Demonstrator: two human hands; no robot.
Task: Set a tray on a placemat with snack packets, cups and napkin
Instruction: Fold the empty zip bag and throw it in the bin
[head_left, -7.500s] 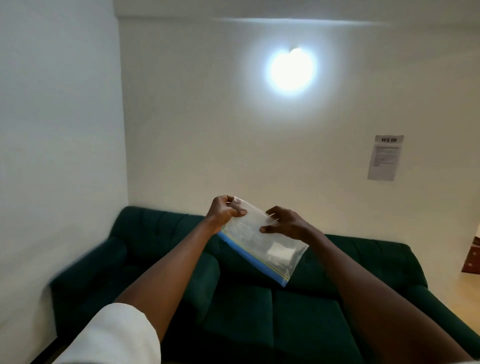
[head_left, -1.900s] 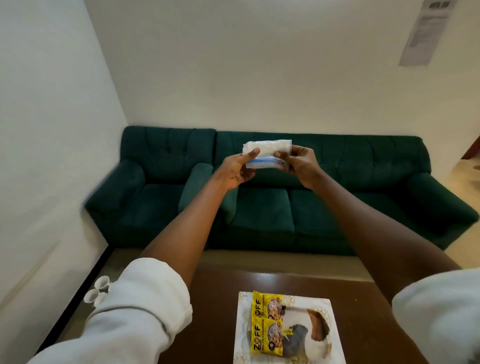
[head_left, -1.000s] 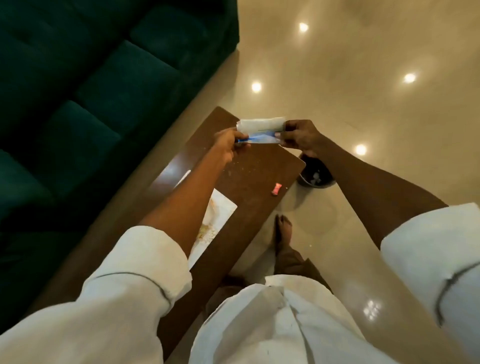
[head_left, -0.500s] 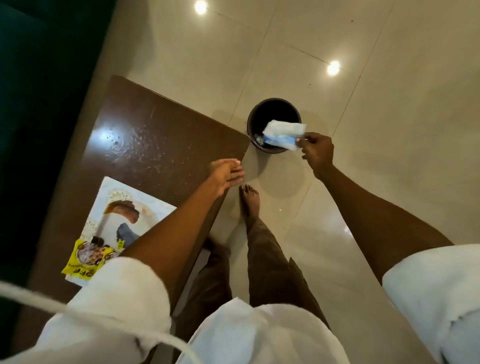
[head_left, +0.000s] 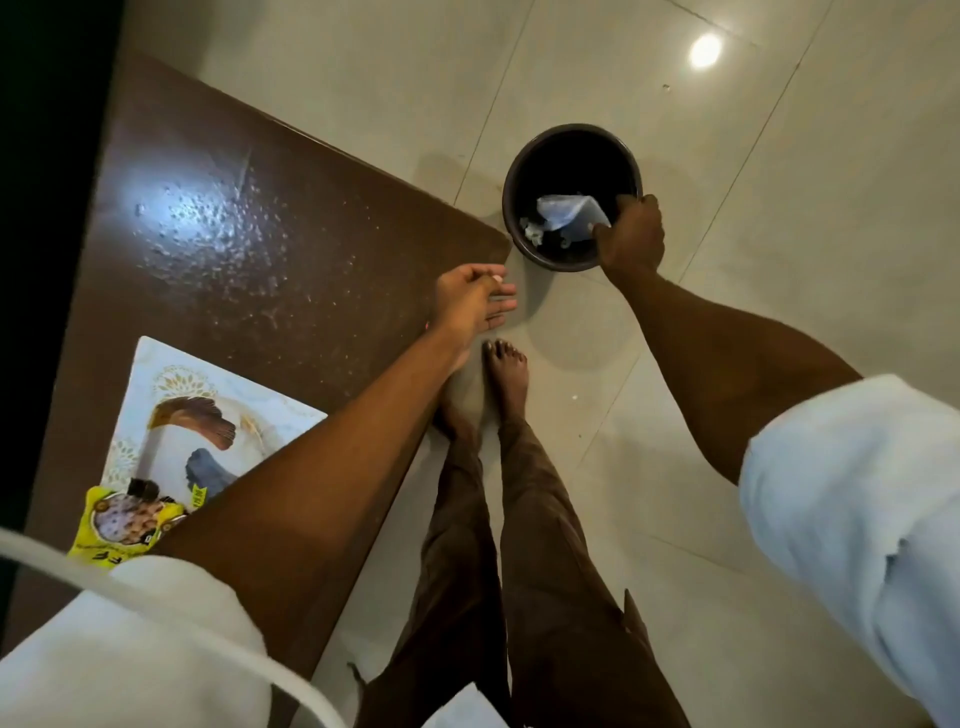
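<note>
Pinching the bag by its corner, our right hand holds it down in the bin, likely as waste. Our tray lies on the table by our left arm, a packet on its near end. Our left hand hangs slack, fingers loosely spread, free for setting.

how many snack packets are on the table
1: a yellow snack packet at the near end of the white mat, partly behind the left forearm; more may be hidden.
</note>
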